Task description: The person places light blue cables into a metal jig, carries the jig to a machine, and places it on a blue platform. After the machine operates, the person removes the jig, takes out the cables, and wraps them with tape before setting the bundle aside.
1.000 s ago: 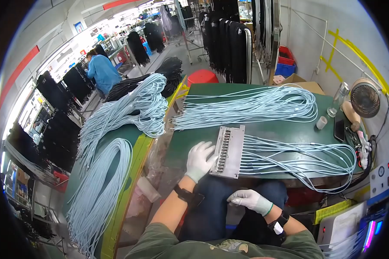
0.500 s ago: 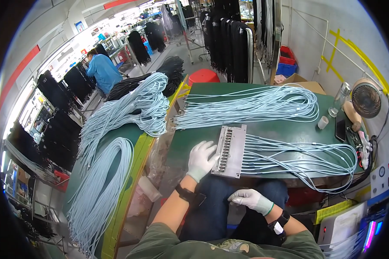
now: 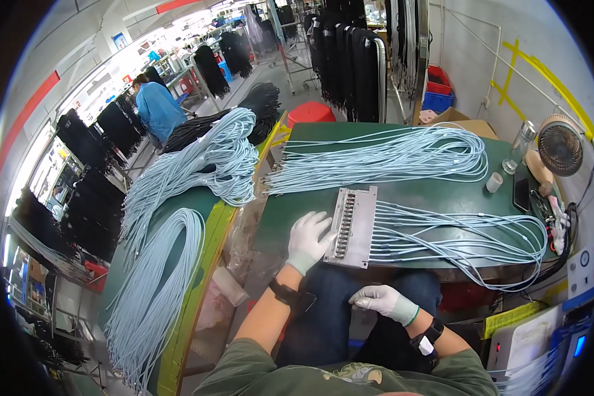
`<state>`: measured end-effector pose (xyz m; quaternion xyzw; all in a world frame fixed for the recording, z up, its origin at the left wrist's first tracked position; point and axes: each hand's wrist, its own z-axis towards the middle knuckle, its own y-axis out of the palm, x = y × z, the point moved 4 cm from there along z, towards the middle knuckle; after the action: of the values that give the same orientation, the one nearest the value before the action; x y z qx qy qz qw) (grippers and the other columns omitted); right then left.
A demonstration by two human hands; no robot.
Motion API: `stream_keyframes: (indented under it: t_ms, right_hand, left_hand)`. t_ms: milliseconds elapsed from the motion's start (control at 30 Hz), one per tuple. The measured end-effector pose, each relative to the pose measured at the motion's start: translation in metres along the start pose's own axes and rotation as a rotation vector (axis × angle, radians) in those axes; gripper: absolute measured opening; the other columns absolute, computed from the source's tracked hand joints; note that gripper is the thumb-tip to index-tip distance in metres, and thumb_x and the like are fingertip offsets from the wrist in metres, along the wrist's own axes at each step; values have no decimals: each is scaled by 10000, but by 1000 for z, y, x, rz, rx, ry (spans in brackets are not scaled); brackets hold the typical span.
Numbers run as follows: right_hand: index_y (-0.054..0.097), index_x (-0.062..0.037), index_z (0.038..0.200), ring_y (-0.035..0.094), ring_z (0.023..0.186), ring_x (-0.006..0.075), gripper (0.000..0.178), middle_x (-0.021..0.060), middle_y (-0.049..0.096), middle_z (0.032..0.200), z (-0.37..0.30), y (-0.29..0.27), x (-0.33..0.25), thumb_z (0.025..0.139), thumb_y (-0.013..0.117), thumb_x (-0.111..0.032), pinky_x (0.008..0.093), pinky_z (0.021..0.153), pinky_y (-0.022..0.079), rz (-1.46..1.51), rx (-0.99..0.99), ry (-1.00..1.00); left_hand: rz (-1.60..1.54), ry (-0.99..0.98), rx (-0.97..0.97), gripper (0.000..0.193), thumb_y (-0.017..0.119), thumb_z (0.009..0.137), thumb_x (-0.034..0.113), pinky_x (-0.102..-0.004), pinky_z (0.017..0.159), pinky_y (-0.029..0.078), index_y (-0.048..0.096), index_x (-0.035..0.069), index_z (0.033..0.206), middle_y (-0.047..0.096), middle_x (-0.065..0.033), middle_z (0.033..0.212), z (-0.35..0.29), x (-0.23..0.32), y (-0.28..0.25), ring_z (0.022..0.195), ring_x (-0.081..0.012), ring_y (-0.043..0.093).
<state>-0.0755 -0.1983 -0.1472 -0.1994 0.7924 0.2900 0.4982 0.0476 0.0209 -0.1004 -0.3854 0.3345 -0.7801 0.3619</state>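
A silver metal clamp block (image 3: 358, 231) with a row of slots lies near the table's front edge. Several light-blue cables (image 3: 442, 231) run out of its right side and loop back at the far right. My left hand (image 3: 308, 241), in a white glove, rests at the block's left edge with fingers stretched out and the thumb side against it; nothing shows in its grip. Over my lap, below the block, my gloved right hand (image 3: 384, 303) has its fingers curled together. No object shows in it.
Behind the block lies another light-blue cable bundle (image 3: 389, 158). More bundles (image 3: 155, 284) cover the left table. A cup (image 3: 494, 183), glass bottle (image 3: 518, 148), phone (image 3: 521, 193) and small fan (image 3: 561, 146) stand at the right. A person in blue (image 3: 157, 109) works far left.
Both hands hold nearly the same places. The view has shifted slightly, and the person in blue has turned or leaned a little. A lit panel at the lower right looks different.
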Motion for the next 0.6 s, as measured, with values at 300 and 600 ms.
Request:
stream_keyframes:
  t_ms: [300, 600]
  right_hand:
    - [676, 34, 1169, 669, 1005, 149, 281, 81, 709, 1085, 2, -2, 3, 987, 639, -177, 293, 917, 519, 10, 1, -26]
    - [666, 41, 1180, 663, 1011, 154, 295, 90, 702, 1095, 3, 0, 3, 990, 634, -182, 296, 927, 513, 16, -12, -39]
  left_hand:
    - [-2, -8, -4, 400, 669, 881, 387, -457, 1058, 421, 722, 103, 1156, 655, -99, 1272, 0, 1, 0, 1239, -343, 546]
    - [0, -9, 13, 397, 662, 884, 391, -458, 1054, 425, 724, 104, 1151, 655, -103, 1273, 0, 1, -1, 1236, -349, 548]
